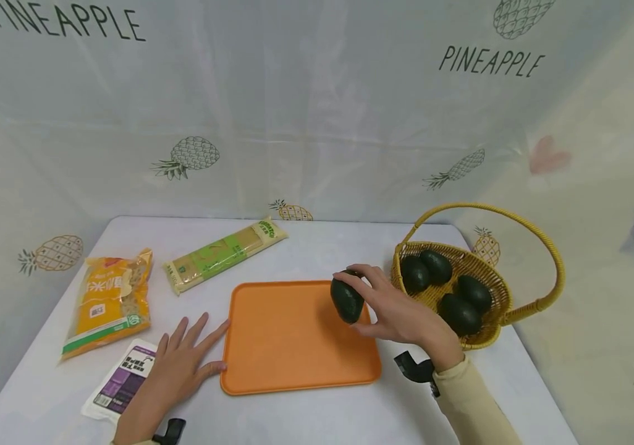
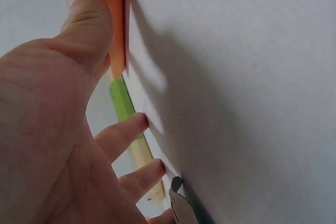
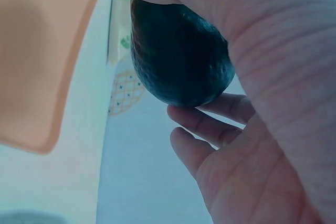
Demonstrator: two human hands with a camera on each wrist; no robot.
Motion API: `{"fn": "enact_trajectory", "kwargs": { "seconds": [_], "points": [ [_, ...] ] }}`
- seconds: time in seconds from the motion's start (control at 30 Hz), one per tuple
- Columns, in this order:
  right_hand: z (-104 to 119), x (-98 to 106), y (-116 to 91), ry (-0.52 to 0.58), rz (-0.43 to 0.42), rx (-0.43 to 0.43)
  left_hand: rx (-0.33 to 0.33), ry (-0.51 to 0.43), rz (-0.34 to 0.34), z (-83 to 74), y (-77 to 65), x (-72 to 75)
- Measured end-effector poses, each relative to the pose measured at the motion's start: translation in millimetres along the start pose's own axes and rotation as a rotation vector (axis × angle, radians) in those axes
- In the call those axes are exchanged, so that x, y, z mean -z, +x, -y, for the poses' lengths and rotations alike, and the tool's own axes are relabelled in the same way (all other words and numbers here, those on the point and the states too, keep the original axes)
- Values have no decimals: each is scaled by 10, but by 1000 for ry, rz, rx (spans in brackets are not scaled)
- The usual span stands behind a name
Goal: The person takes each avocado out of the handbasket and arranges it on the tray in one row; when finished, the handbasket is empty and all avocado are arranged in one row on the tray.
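My right hand (image 1: 406, 312) holds a dark green avocado (image 1: 346, 303) above the right part of an orange tray (image 1: 289, 346), gripped between the thumb and fingers. In the right wrist view the same avocado (image 3: 178, 56) has its wide end against the fingertips, with the thumb across the other end. My left hand (image 1: 180, 364) lies spread at the tray's left side, thumb and index fingertip right at the rim. From the left wrist, the thumb (image 2: 86, 22) shows against the tray's edge (image 2: 110, 19).
A yellow woven basket (image 1: 495, 278) with a tall handle stands to the right, with several avocados (image 1: 461, 312) inside. Behind the tray lies a long green-and-beige packet (image 1: 225, 256). At the left are an orange bag (image 1: 108, 303) and a white-and-purple packet (image 1: 122, 380), partly under the left hand.
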State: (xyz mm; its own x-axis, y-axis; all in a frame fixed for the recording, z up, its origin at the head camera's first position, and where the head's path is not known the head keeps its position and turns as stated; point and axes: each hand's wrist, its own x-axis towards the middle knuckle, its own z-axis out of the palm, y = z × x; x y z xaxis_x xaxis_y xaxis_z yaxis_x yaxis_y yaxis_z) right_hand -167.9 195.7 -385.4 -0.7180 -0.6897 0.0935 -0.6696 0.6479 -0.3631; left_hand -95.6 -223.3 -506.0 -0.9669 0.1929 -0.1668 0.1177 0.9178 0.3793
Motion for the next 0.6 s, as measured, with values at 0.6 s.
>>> {"fn": "enact_trajectory", "kwargs": {
  "seconds": [0.6],
  "points": [
    [147,-320,286,88,108,34,0,-9,1,1,9,12]
  ]
}}
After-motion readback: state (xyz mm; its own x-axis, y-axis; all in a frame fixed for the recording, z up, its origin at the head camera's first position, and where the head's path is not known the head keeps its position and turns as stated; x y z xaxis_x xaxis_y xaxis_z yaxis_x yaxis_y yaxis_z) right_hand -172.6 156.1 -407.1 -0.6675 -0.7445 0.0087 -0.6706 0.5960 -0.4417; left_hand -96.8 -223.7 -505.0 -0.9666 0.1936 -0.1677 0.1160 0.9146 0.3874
